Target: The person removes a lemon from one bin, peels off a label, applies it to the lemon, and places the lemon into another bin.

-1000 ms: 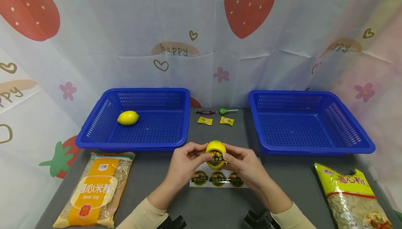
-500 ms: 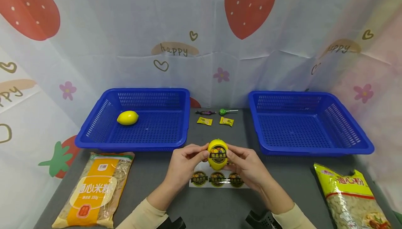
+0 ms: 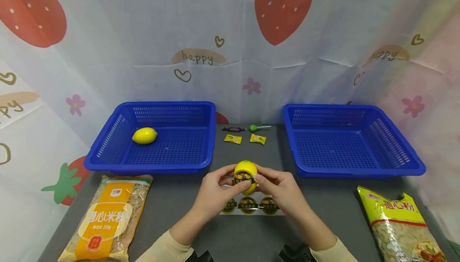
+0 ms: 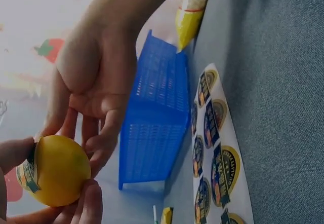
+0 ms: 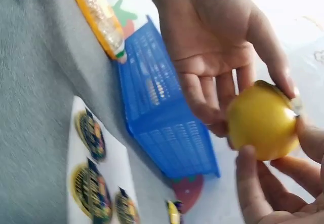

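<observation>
Here, lemon between both hands' fingers

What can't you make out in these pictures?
- Sticker on the held lemon: head view, both thumbs cover its print.
- Candies: head view, too small to read.
- Right bag: head view, cut off by the bottom edge.
- Sticker sheet: right wrist view, blurred.
</observation>
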Motion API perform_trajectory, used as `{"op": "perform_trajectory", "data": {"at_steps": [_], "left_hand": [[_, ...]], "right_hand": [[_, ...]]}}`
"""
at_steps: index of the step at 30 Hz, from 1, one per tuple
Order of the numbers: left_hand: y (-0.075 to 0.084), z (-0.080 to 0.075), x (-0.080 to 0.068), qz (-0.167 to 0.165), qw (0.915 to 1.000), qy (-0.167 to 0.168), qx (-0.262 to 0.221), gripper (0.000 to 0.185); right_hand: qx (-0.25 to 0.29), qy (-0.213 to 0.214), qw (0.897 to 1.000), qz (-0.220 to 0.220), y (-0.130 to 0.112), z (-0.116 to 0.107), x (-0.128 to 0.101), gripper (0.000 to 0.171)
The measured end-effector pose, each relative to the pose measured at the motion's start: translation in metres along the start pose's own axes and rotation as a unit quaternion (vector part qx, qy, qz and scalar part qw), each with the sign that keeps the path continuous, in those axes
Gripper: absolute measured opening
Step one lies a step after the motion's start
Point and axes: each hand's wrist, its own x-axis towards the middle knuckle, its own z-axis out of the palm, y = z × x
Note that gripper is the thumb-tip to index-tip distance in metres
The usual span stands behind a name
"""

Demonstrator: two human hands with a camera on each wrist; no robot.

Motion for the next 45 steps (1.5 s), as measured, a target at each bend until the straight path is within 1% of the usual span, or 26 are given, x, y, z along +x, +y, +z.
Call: {"op": "perform_trajectory", "data": {"at_steps": [3,5,7,10,12,15,19,22,25,28,31,33,36,39,43,45], "left_hand": [[0.0,0.0,0.0,-0.003,0.9995,-0.021,-0.023,0.054],[0.0,0.001,0.001,-0.008,0.9984,-0.037,-0.042,0.051],[0.0,0.001,0.001,-0.009,0.997,-0.052,-0.056,0.05],[-0.001,0.002,0.002,-0.01,0.9956,-0.062,-0.069,0.049],[-0.002,0.003,0.002,-0.01,0.9938,-0.071,-0.085,0.048],[-0.002,0.004,0.002,-0.013,0.9885,-0.09,-0.121,0.047],[-0.003,0.006,0.002,-0.023,0.978,-0.116,-0.172,0.048],[-0.003,0.007,0.003,-0.036,0.9714,-0.118,-0.203,0.048],[-0.003,0.006,0.003,-0.054,0.9665,-0.11,-0.226,0.048],[-0.003,0.006,0.003,-0.064,0.9632,-0.103,-0.24,0.049],[-0.003,0.006,0.003,-0.061,0.9641,-0.098,-0.239,0.049],[-0.004,0.007,0.002,-0.052,0.9668,-0.096,-0.231,0.049],[-0.004,0.009,0.003,-0.037,0.9728,-0.09,-0.21,0.052],[-0.004,0.01,0.003,-0.029,0.9784,-0.079,-0.189,0.056],[-0.003,0.01,0.003,-0.037,0.982,-0.061,-0.175,0.057],[-0.003,0.01,0.003,-0.041,0.9827,-0.055,-0.172,0.055]], "right_hand": [[-0.076,0.009,0.997,-0.032,-0.008,-0.008,-0.003,0.046],[-0.131,0.028,0.989,-0.062,-0.016,-0.016,-0.005,0.044],[-0.176,0.049,0.979,-0.088,-0.024,-0.027,-0.007,0.042],[-0.209,0.072,0.969,-0.114,-0.034,-0.044,-0.007,0.038],[-0.225,0.083,0.963,-0.121,-0.038,-0.055,-0.008,0.037],[-0.244,0.097,0.957,-0.123,-0.044,-0.072,-0.009,0.037],[-0.27,0.124,0.947,-0.118,-0.051,-0.095,-0.013,0.038],[-0.292,0.148,0.939,-0.107,-0.054,-0.116,-0.016,0.039],[-0.308,0.171,0.931,-0.092,-0.055,-0.139,-0.019,0.04],[-0.309,0.186,0.929,-0.083,-0.053,-0.16,-0.025,0.041],[-0.302,0.197,0.929,-0.08,-0.048,-0.181,-0.033,0.043],[-0.296,0.21,0.929,-0.077,-0.045,-0.196,-0.039,0.044],[-0.293,0.244,0.922,-0.073,-0.04,-0.216,-0.045,0.046],[-0.287,0.277,0.915,-0.061,-0.033,-0.235,-0.05,0.049],[-0.305,0.319,0.897,-0.018,-0.025,-0.257,-0.056,0.052],[-0.32,0.34,0.884,0.01,-0.02,-0.266,-0.059,0.054]]}}
